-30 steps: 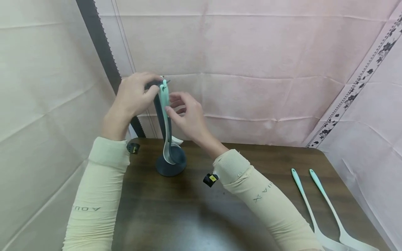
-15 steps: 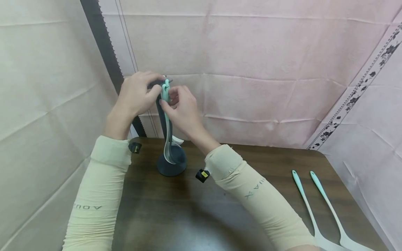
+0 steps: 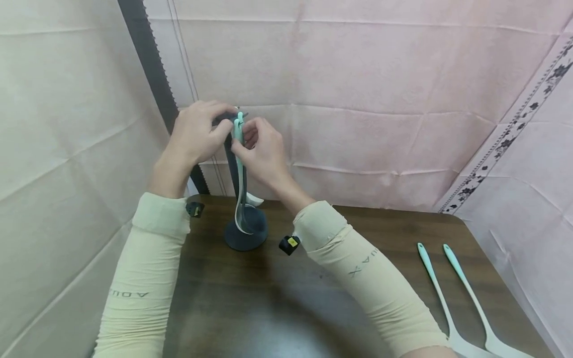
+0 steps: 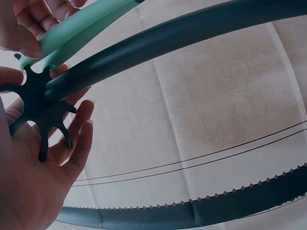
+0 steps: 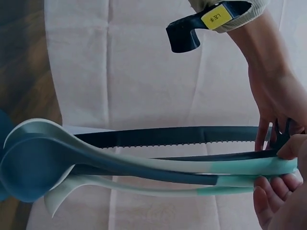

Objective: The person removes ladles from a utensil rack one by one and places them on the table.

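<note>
Table (image 3: pixel 268 308): dark wood, pink cloth backdrop behind.
Stand (image 3: pixel 245 233): dark grey, round base at table's far-left; upright post w/ spoked hanger top (image 4: pixel 36 103).
Loose utensils (image 3: pixel 452 298): two, teal handles, flat on table, far right, well apart from stand.
L hand (image 3: pixel 197 132): fingers curled round hanger top.
R hand (image 3: pixel 261 151): fingertips pinch teal handle just below hanger.
Ladle (image 3: pixel 241 199): hangs along post, bowl just above base; second utensil beside it.
</note>
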`<state>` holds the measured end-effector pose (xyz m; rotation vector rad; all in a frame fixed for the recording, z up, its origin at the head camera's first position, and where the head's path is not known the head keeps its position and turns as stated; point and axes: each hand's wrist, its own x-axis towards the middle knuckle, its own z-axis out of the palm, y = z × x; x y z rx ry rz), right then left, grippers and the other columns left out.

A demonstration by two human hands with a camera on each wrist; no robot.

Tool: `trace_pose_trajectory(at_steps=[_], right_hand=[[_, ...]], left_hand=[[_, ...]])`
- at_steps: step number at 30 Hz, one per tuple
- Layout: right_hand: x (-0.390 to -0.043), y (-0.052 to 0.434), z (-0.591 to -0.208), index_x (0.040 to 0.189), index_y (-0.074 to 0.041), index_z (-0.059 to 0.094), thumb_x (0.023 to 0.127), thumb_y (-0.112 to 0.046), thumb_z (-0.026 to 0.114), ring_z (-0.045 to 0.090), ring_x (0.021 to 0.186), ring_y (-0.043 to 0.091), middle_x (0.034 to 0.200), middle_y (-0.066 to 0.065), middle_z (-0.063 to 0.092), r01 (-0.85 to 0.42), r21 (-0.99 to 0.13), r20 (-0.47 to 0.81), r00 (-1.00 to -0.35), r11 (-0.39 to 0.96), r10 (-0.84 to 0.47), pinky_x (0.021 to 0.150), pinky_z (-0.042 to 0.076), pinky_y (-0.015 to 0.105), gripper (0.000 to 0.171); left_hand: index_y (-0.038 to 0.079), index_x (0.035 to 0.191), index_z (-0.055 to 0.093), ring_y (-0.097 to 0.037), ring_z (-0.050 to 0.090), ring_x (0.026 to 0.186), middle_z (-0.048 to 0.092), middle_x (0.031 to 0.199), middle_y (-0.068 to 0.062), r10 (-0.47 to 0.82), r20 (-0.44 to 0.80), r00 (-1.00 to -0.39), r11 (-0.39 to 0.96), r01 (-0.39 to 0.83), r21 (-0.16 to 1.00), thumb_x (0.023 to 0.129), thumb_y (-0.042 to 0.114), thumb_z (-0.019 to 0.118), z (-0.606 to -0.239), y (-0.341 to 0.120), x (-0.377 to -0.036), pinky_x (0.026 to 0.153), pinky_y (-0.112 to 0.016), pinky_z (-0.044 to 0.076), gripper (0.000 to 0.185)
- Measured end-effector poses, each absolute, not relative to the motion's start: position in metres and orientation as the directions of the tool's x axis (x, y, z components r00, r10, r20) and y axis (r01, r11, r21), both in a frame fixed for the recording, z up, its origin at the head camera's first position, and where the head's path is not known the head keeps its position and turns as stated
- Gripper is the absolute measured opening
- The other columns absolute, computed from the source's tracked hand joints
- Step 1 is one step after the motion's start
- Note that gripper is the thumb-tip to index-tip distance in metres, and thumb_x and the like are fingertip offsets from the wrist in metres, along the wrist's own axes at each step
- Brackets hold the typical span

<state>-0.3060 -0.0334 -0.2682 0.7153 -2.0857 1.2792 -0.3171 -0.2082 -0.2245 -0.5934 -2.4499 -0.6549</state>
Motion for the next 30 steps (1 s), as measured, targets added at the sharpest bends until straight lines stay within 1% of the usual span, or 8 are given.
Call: trace_pose_trajectory(at_steps=[10, 17, 30], right_hand=[[-0.303, -0.03, -0.27, 0.109, -0.005, 0.062, 0.096, -0.009, 0.073, 0.064, 0.083, 0.012, 0.098, 0.003, 0.065, -0.71, -0.628, 0.714, -0.689, 0.32, -0.128, 0.075, 0.057, 0.024, 0.017], [-0.301, -0.028, -0.272, 0.109, -0.005, 0.062, 0.096, -0.009, 0.073, 0.064, 0.083, 0.012, 0.098, 0.004, 0.065, -0.721, -0.62, 0.725, -0.677, 0.309, -0.125, 0.075, 0.057, 0.025, 0.017], [-0.3, -0.03, -0.279, 0.111, -0.005, 0.061, 0.097, -0.009, 0.069, 0.063, 0.085, 0.013, 0.098, 0.005, 0.064, -0.74, -0.608, 0.746, -0.657, 0.288, -0.111, 0.073, 0.057, 0.025, 0.017]], left_hand=[[0.018, 0.139, 0.07, -0.034, 0.058, 0.124, 0.067, 0.142, -0.006, 0.276, 0.576, -0.769, 0.794, 0.52, 0.314, 0.104, 0.035, 0.041, -0.223, -0.207, -0.315, 0.1, -0.06, 0.047, 0.049], [0.018, 0.141, 0.069, -0.034, 0.057, 0.124, 0.066, 0.143, -0.005, 0.279, 0.571, -0.772, 0.794, 0.52, 0.315, 0.104, 0.035, 0.042, -0.223, -0.209, -0.314, 0.099, -0.059, 0.046, 0.05], [0.016, 0.139, 0.071, -0.034, 0.058, 0.122, 0.068, 0.142, -0.006, 0.279, 0.588, -0.759, 0.793, 0.528, 0.305, 0.103, 0.032, 0.041, -0.224, -0.209, -0.313, 0.099, -0.059, 0.047, 0.049]])
